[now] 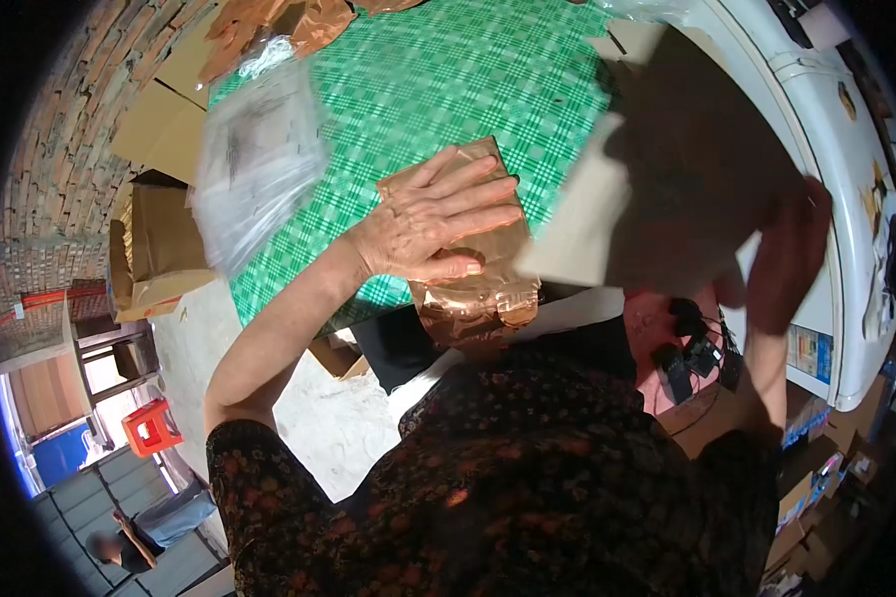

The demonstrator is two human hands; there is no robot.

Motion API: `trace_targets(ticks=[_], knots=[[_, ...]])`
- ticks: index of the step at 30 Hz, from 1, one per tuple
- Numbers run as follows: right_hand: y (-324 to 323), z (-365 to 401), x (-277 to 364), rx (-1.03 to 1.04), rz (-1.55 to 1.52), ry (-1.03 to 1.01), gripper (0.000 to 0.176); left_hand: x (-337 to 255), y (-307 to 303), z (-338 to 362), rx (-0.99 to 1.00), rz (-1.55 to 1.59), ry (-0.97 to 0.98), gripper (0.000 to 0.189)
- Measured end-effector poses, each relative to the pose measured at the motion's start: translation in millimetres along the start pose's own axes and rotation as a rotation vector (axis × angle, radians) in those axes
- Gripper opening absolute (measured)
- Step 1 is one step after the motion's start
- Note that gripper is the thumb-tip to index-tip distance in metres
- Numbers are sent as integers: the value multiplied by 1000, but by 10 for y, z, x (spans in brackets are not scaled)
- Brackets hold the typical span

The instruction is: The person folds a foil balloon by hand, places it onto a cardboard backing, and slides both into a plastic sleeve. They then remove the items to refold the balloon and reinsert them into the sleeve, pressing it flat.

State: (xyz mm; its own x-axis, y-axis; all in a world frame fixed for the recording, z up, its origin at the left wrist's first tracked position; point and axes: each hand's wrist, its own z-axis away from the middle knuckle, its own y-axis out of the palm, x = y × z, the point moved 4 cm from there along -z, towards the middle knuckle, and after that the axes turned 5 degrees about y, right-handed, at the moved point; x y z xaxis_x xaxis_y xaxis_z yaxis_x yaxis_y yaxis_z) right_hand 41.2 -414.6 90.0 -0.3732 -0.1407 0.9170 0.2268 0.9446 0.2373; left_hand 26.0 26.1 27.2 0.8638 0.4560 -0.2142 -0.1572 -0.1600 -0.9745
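Note:
My left hand (428, 217) lies flat with fingers spread on a shiny brown plastic packet (478, 297) at the near edge of the table. The packet's wrinkled end hangs toward my lap, and its middle is hidden under my palm. My right hand (788, 244), in shadow and blurred, grips the right side of a cardboard piece (577, 214). That cardboard is smeared by motion, partly dark and partly lit, and its left corner comes close to the packet.
A green checked cloth (398, 90) covers the table. A stack of clear plastic bags (259, 159) lies at left, with brown plastic (309, 25) beyond. Cardboard boxes (164, 239) stand left, a white fridge (826, 129) right. A person (134, 542) and a red stool (151, 428) are farther off.

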Motion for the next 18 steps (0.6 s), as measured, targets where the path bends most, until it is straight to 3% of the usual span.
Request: trace_targets(ticks=[3,5,6,9,12,13,15,18], knots=[[694,-88,-266,145,523,-127,34,-25,-66,31,-89,47,0,67],[1157,-121,-332,180,494,36,31,-8,-62,71,-124,112,-32,65],[1372,-128,-361,157,378,235,27,1,-63,93,-141,144,-48,64],[1754,-205,-539,222,353,90,19,7,-94,145,-125,267,-176,52],[1927,-356,-825,346,301,-40,15,-18,-268,422,-166,50,-214,42],[1974,-338,-885,365,314,-4,15,-55,-365,525,-383,-18,-260,42],[2090,-281,-980,403,341,68,15,-90,-424,884,-461,-35,-448,41],[2232,-230,-1217,581,385,13,15,-187,-452,1316,-529,-170,-595,45]])
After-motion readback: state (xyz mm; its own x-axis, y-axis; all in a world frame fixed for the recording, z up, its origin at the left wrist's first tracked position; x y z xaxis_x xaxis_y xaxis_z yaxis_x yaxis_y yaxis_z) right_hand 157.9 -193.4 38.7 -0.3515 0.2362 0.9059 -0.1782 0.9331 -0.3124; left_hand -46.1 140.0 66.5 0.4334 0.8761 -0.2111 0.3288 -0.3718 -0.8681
